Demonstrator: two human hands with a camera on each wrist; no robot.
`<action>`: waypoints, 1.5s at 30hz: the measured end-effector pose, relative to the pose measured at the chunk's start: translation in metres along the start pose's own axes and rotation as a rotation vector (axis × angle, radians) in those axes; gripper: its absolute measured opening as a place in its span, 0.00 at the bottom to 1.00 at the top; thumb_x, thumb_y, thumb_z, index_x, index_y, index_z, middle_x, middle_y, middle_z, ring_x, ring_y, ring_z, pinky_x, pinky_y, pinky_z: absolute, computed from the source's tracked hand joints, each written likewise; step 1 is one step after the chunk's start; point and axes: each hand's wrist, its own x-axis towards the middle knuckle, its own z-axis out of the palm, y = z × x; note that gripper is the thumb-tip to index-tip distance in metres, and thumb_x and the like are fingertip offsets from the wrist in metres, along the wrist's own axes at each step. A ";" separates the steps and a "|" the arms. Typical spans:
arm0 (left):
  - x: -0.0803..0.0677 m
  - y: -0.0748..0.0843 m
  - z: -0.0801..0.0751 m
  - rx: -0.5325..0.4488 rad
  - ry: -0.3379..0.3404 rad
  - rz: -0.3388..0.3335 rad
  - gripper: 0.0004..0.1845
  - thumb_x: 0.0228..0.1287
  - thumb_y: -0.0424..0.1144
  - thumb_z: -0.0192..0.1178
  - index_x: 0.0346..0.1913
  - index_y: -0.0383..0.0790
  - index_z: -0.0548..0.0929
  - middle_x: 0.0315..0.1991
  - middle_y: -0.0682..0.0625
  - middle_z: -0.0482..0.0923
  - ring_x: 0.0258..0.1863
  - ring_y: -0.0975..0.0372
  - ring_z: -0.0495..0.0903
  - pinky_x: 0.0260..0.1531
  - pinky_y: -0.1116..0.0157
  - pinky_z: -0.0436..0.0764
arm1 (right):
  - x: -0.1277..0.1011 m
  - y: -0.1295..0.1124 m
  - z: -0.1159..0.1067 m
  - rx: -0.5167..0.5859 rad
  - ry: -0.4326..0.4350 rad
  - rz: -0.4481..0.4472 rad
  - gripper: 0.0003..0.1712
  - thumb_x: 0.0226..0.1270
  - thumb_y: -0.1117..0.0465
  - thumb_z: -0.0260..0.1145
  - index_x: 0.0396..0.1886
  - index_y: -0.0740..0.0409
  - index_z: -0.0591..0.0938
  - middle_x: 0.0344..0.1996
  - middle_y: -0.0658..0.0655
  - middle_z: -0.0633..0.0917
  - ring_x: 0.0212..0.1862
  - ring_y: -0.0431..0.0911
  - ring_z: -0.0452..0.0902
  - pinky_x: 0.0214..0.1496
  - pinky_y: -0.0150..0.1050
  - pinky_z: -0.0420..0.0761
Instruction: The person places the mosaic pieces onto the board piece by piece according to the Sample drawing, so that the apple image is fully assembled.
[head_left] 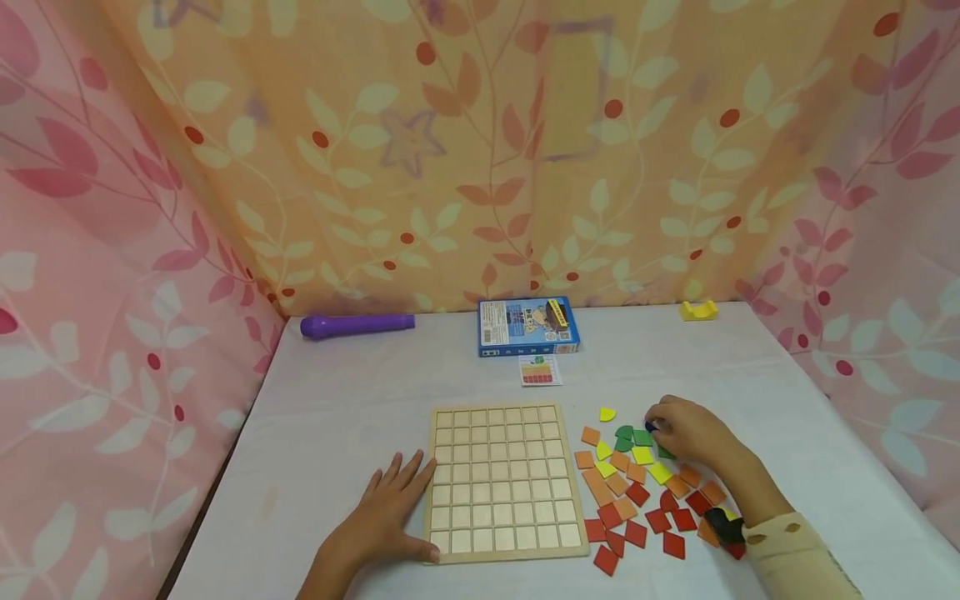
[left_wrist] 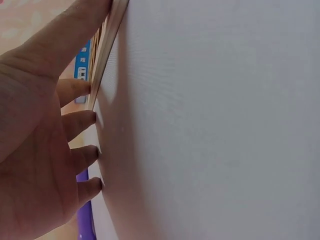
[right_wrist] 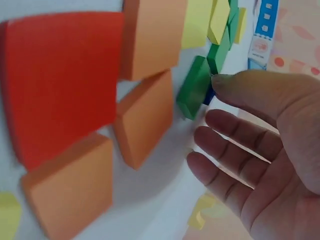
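A wooden grid board (head_left: 495,481) lies flat on the white table. My left hand (head_left: 386,514) rests at its left side with fingers spread, the thumb on the lower-left corner and the index fingertip at the edge. In the left wrist view, the fingers (left_wrist: 82,122) touch the tabletop beside the board's rim (left_wrist: 106,50). My right hand (head_left: 688,427) pinches a small dark blue tile (head_left: 651,427) at the far side of the loose tiles. Thumb and blue tile (right_wrist: 209,96) meet next to a green tile (right_wrist: 194,87) in the right wrist view; the index finger is mostly hidden.
Several red (head_left: 673,545), orange (head_left: 597,487), yellow (head_left: 642,455) and green tiles (head_left: 625,438) lie right of the board. Behind it are a pattern card (head_left: 540,371), a blue box (head_left: 528,327), a purple microphone-shaped object (head_left: 357,325) and a yellow piece (head_left: 698,312). Patterned curtains surround the table.
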 end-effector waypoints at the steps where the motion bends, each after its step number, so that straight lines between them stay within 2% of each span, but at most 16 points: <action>1: 0.000 0.000 0.000 -0.002 0.004 0.000 0.68 0.35 0.71 0.73 0.79 0.39 0.58 0.78 0.37 0.49 0.76 0.35 0.43 0.67 0.31 0.46 | 0.001 0.000 0.000 0.012 -0.001 -0.004 0.11 0.59 0.67 0.74 0.42 0.63 0.88 0.36 0.54 0.83 0.38 0.49 0.78 0.51 0.56 0.82; 8: 0.003 0.006 -0.003 -0.012 0.011 -0.029 0.70 0.29 0.68 0.77 0.77 0.36 0.61 0.77 0.36 0.53 0.75 0.34 0.46 0.66 0.31 0.52 | 0.009 -0.001 0.004 0.019 -0.014 0.023 0.06 0.60 0.68 0.73 0.37 0.64 0.85 0.31 0.53 0.81 0.34 0.47 0.76 0.47 0.52 0.84; 14: 0.004 0.009 -0.003 -0.014 0.002 -0.045 0.69 0.28 0.66 0.79 0.76 0.36 0.62 0.77 0.35 0.54 0.75 0.34 0.47 0.66 0.31 0.52 | 0.010 -0.006 0.001 0.027 -0.060 0.078 0.07 0.61 0.66 0.72 0.33 0.61 0.80 0.27 0.52 0.76 0.31 0.47 0.71 0.38 0.45 0.81; 19: 0.005 0.012 -0.001 -0.040 -0.014 -0.068 0.70 0.27 0.65 0.80 0.76 0.35 0.62 0.77 0.35 0.53 0.75 0.34 0.46 0.66 0.31 0.50 | 0.007 -0.016 -0.001 0.066 -0.013 0.072 0.07 0.59 0.66 0.72 0.33 0.62 0.81 0.26 0.52 0.77 0.31 0.47 0.71 0.38 0.45 0.81; 27: 0.004 0.014 -0.002 -0.040 -0.003 -0.083 0.70 0.26 0.63 0.81 0.76 0.36 0.62 0.77 0.35 0.54 0.75 0.35 0.47 0.67 0.31 0.50 | 0.010 -0.057 0.010 0.218 0.078 0.019 0.07 0.57 0.65 0.71 0.36 0.61 0.84 0.28 0.51 0.79 0.32 0.46 0.72 0.37 0.40 0.82; 37: 0.004 0.012 0.001 -0.073 0.011 -0.099 0.69 0.26 0.62 0.81 0.77 0.39 0.62 0.77 0.37 0.54 0.75 0.35 0.45 0.67 0.31 0.47 | 0.031 -0.111 0.026 0.317 0.099 -0.099 0.02 0.58 0.67 0.69 0.31 0.58 0.83 0.25 0.48 0.76 0.29 0.43 0.70 0.32 0.38 0.76; 41: 0.004 0.012 0.002 -0.095 0.007 -0.105 0.70 0.26 0.63 0.81 0.77 0.39 0.62 0.77 0.37 0.53 0.76 0.36 0.45 0.68 0.31 0.46 | 0.039 -0.136 0.036 0.327 0.098 -0.150 0.03 0.59 0.66 0.69 0.29 0.56 0.82 0.24 0.47 0.76 0.29 0.42 0.70 0.33 0.37 0.76; 45: 0.003 0.011 0.001 -0.100 0.000 -0.108 0.70 0.26 0.62 0.81 0.77 0.39 0.61 0.78 0.37 0.53 0.76 0.36 0.44 0.68 0.31 0.45 | 0.047 -0.162 0.046 0.262 0.126 -0.240 0.04 0.57 0.66 0.70 0.27 0.56 0.82 0.23 0.46 0.75 0.27 0.41 0.69 0.31 0.37 0.75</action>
